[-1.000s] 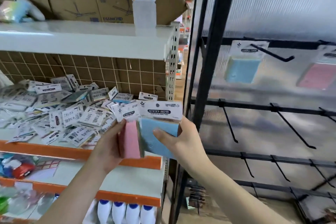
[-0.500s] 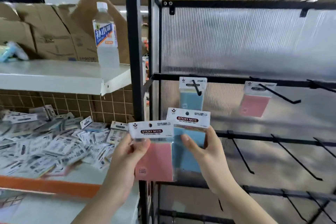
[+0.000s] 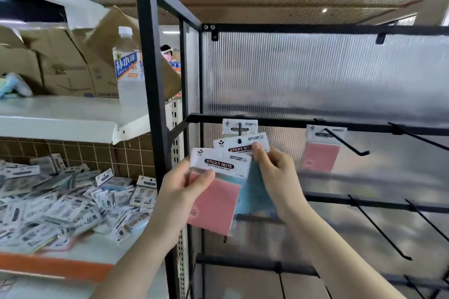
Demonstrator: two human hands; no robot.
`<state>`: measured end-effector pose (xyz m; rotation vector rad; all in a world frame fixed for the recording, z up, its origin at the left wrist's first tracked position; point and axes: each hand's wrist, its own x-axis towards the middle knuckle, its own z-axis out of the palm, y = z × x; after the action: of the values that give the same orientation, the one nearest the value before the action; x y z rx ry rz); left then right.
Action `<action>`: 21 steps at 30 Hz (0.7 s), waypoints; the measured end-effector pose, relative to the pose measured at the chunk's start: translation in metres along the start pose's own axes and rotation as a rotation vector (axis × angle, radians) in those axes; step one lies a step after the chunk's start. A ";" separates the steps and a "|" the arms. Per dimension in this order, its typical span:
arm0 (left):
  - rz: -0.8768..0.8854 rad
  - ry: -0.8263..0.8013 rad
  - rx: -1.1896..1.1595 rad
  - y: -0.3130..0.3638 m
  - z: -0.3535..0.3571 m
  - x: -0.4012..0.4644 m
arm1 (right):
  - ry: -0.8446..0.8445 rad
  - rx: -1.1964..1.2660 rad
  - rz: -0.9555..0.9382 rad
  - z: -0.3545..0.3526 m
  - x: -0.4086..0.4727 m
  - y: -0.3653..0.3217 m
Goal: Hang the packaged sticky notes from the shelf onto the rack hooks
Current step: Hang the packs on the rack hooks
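Two packs in hand, one per grip. My left hand (image 3: 181, 192) pinches the pink pack (image 3: 215, 198) by its header card, thumb on the front, holding it low and aside as the next one to hang. My right hand (image 3: 273, 175) pinches the blue pack (image 3: 252, 192) at its header's right edge, leaving the hang hole uncovered; the hole sits just at the tip of the leftmost hook (image 3: 240, 128), so I judge threading is the step in hand. One pack (image 3: 240, 126) already hangs on that hook; a pink one (image 3: 322, 150) hangs on the next. Both headers read "STICKY NOTE"; smaller print illegible. Loose packs (image 3: 73, 204) remain heaped on the shelf (image 3: 80, 252). Bottle (image 3: 127, 73) label: Chinese characters, partly readable.
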<state>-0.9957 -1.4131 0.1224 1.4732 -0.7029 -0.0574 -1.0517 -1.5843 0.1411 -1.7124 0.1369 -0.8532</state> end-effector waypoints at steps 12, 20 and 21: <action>-0.006 -0.209 0.076 -0.004 0.001 0.042 | -0.011 -0.104 0.078 0.003 0.026 0.019; -0.102 -0.084 0.032 -0.031 0.011 0.061 | 0.090 -0.391 0.031 0.001 0.067 0.037; -0.133 -0.062 0.036 -0.034 0.012 0.064 | 0.104 -0.456 0.027 0.001 0.072 0.039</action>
<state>-0.9374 -1.4569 0.1159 1.5565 -0.6582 -0.1944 -0.9855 -1.6334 0.1401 -2.0819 0.4517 -0.9404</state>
